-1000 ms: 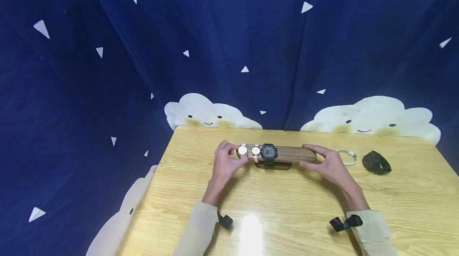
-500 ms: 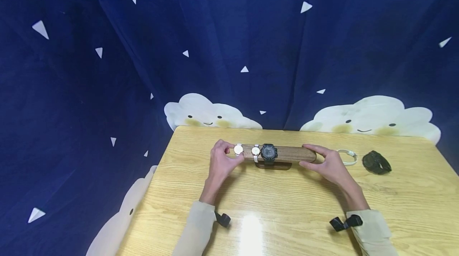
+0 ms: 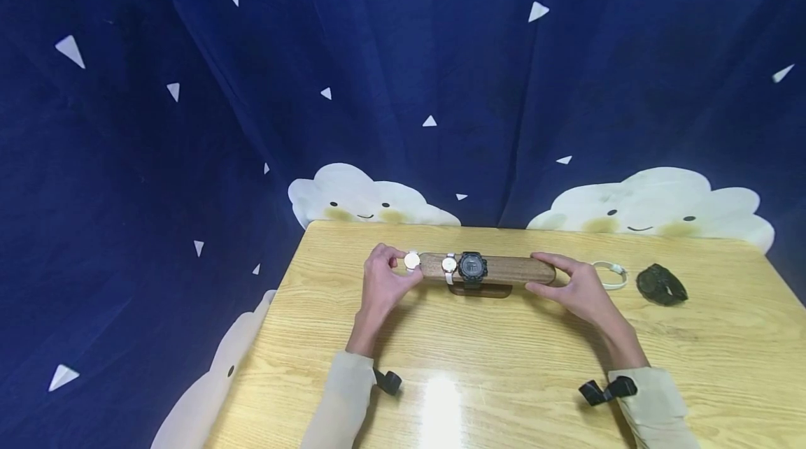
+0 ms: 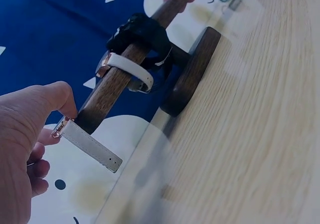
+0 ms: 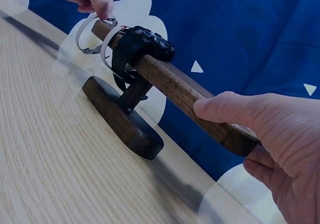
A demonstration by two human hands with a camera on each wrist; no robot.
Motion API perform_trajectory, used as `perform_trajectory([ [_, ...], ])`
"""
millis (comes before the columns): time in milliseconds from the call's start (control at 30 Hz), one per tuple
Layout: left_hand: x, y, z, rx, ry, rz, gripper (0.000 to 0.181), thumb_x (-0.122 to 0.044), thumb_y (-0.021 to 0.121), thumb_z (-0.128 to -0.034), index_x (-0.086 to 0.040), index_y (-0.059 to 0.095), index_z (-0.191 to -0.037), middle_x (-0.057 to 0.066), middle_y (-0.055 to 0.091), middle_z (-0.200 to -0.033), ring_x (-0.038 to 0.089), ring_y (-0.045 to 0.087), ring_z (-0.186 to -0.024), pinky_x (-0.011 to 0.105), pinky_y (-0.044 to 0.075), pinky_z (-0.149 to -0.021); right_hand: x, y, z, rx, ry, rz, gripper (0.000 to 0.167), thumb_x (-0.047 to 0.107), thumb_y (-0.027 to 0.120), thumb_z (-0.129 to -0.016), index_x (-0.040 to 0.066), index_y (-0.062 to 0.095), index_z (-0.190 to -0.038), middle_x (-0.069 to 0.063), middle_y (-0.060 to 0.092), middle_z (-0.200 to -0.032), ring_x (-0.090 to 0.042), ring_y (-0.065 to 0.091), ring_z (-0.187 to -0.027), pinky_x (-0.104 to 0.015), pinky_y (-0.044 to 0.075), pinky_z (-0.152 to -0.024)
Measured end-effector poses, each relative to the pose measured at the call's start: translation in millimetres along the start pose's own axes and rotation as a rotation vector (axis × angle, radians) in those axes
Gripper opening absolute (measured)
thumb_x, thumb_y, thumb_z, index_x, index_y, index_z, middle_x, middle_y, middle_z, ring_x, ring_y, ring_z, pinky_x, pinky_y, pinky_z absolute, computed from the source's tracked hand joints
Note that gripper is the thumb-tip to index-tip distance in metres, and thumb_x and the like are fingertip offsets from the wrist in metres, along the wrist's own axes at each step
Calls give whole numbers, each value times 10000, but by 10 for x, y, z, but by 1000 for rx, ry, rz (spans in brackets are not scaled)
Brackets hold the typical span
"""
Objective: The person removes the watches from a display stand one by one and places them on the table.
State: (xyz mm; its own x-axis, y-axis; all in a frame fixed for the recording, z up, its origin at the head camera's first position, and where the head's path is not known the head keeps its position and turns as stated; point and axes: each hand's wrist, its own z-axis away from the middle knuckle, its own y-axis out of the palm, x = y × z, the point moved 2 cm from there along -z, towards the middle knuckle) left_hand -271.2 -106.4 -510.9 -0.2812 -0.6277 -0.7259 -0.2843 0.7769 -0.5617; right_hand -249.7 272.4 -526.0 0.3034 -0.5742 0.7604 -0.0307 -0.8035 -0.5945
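My left hand [image 3: 385, 282] pinches a white-strapped watch [image 3: 412, 261] with a round pale face, just beyond the left end of a dark wooden watch stand [image 3: 519, 270]. In the left wrist view its white strap [image 4: 92, 146] hangs down with a rose-gold case at the fingertips. My right hand [image 3: 582, 289] grips the bar's right end, thumb on the near side. A second white-strapped watch [image 3: 449, 265] and a chunky black digital watch [image 3: 472, 266] sit around the bar, left of its middle. The stand's foot [image 5: 125, 121] rests on the table.
On the light wood table [image 3: 491, 358], right of the stand, lie a white-strapped watch [image 3: 620, 278] and a black watch [image 3: 661, 286]. A dark blue curtain [image 3: 403, 71] with white clouds hangs behind the table's back edge.
My left hand has drawn the pinched white-strapped watch leftward along the bar to beyond its end. The right hand, the stand and the other watches have stayed in place.
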Motion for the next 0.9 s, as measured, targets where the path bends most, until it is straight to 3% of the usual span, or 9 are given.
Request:
perform_trajectory([
  [467, 142, -96, -43, 8, -61, -77, 282, -203, 855, -705, -51, 751, -919, 11, 534, -809, 158, 498, -734, 258, 469, -577, 12, -2, 4, 3, 7, -19, 619, 250, 924, -816, 62, 690, -1357, -232, 675, -1347, -471, 595, -1283, -676, 454, -1087],
  [700, 219, -83, -51, 20, -59, -141, 269, -201, 855, -692, -59, 758, -899, 13, 545, -806, 159, 509, -730, 269, 477, -577, 27, -8, 9, 3, 14, -21, 609, 251, 924, -816, 76, 695, -1353, -228, 677, -1346, -461, 595, -1286, -671, 453, -1089],
  [900, 248, -36, -37, 71, -14, -227, 343, -216, 898, -701, -38, 760, -960, 10, 571, -851, 173, 550, -772, 315, 554, -657, 29, -4, 7, 5, 15, -25, 618, 257, 924, -816, 62, 691, -1354, -237, 672, -1349, -481, 585, -1291, -691, 444, -1088],
])
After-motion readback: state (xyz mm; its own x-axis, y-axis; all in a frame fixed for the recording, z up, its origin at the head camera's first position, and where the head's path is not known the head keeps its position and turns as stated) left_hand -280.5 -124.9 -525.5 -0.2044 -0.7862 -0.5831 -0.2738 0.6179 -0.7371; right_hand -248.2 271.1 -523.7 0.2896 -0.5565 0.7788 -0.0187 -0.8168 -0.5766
